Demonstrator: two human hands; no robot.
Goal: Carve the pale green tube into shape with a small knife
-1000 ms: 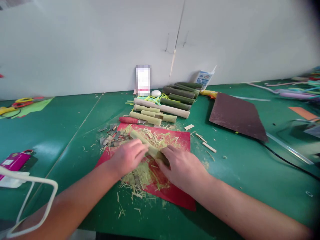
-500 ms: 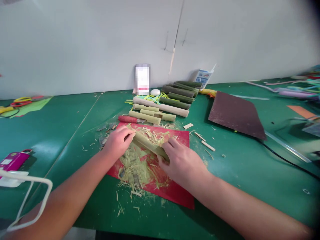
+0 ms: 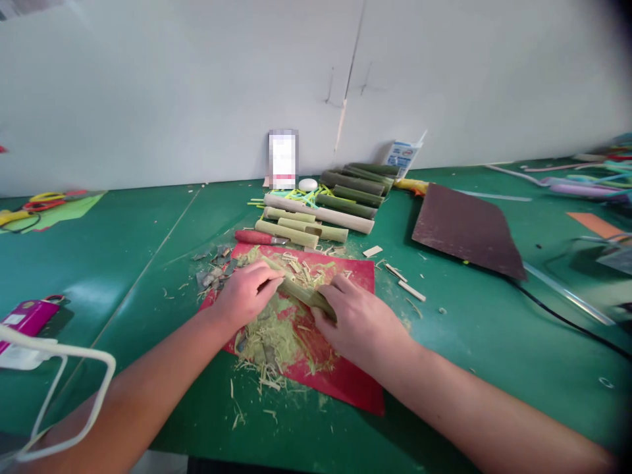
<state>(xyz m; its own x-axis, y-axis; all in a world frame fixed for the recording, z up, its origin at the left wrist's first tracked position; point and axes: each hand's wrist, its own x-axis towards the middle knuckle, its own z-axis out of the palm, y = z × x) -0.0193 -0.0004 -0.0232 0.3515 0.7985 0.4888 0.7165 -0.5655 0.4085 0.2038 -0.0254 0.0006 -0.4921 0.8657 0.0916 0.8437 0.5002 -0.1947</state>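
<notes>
A pale green bamboo piece lies slanted across a red mat on the green table. My right hand is closed on its near end. My left hand is closed around its middle, fingers curled tight; any tool inside them is hidden. A heap of green-yellow shavings lies on the mat below the bamboo.
Behind the mat lie a red-handled knife, several pale bamboo sticks and dark green bamboo pieces. A brown sheet and a black cable are to the right. A pink object and a white cord sit left.
My left hand slid up the bamboo toward its far end, then came back a little toward me. My right hand kept its hold on the near end.
</notes>
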